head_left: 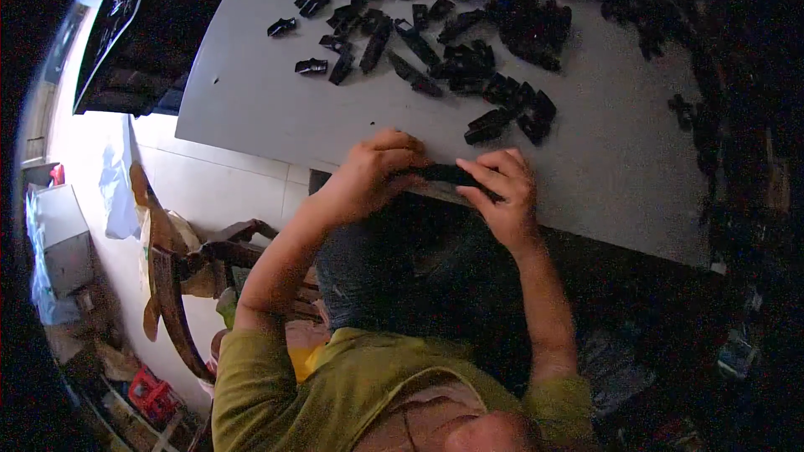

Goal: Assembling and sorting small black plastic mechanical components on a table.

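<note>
A long, narrow black part (pixel 444 173), perhaps plastic, spans the gap between my hands at the near edge of the table. My left hand (pixel 381 169) is closed round its left end, and the fingers cover that end. At the other end my right hand (pixel 502 188) pinches it between thumb and fingers. What exactly the part is, I cannot make out in the dim light. Beyond my hands, a loose pile of similar black parts (pixel 469 67) covers the far and middle table, some of them long strips, others short and blocky.
The grey table (pixel 276 105) has its near edge just under my hands. Single black pieces (pixel 311 67) lie left of the pile. A wooden chair (pixel 172 285) stands at lower left, near a red plastic basket (pixel 153 393). Boxes (pixel 67 234) are stacked at the far left.
</note>
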`<state>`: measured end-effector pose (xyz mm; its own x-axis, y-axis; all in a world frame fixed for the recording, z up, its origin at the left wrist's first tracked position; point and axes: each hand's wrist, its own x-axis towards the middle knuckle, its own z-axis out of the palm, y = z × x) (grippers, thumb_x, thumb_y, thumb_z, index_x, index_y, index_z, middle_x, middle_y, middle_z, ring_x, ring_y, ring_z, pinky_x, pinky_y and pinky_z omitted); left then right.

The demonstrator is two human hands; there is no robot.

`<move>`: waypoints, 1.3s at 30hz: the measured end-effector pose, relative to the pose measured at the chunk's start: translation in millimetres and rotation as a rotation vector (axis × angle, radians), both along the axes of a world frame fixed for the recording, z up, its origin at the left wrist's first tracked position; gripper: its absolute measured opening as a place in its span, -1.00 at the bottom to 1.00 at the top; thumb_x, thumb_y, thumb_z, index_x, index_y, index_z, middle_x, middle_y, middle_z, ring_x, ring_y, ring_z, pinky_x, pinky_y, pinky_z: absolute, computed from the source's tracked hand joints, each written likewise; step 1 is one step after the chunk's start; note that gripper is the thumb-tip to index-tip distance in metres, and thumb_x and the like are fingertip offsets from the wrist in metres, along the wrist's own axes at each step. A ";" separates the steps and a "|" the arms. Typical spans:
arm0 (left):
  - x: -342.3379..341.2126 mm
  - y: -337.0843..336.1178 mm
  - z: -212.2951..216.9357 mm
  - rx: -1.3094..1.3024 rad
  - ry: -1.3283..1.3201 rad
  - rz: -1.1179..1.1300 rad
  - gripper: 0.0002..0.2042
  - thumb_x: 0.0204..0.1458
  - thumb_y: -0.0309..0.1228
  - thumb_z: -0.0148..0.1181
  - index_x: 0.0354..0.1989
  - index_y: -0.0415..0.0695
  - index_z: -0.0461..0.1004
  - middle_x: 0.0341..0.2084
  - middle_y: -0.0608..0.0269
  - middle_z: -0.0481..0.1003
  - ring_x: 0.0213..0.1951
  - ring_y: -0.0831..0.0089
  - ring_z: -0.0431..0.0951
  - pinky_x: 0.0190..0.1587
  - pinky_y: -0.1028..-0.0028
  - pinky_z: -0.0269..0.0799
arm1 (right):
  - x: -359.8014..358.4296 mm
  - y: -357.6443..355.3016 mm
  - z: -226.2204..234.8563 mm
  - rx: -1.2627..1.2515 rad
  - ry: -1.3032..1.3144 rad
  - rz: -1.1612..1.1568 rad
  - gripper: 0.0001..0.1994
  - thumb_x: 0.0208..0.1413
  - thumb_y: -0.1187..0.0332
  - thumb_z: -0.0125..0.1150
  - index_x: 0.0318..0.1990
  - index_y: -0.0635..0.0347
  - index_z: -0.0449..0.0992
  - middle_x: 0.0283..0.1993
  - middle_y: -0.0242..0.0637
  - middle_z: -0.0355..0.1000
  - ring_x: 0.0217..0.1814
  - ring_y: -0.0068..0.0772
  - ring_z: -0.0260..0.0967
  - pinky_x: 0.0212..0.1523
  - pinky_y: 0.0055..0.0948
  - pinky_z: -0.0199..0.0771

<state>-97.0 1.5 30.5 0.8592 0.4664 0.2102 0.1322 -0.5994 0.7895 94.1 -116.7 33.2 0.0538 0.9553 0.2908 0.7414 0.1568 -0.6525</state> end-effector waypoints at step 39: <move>24.0 58.5 4.8 0.553 0.004 0.215 -0.65 -0.20 -0.45 0.18 -0.14 -0.12 0.41 -0.19 0.13 0.39 -0.13 0.14 0.35 -0.07 0.29 0.29 | -15.0 28.0 22.6 -0.291 -0.074 -0.575 -0.64 -0.05 0.07 0.18 -0.35 0.24 0.43 -0.39 -0.21 0.34 -0.40 -0.21 0.33 -0.40 -0.29 0.33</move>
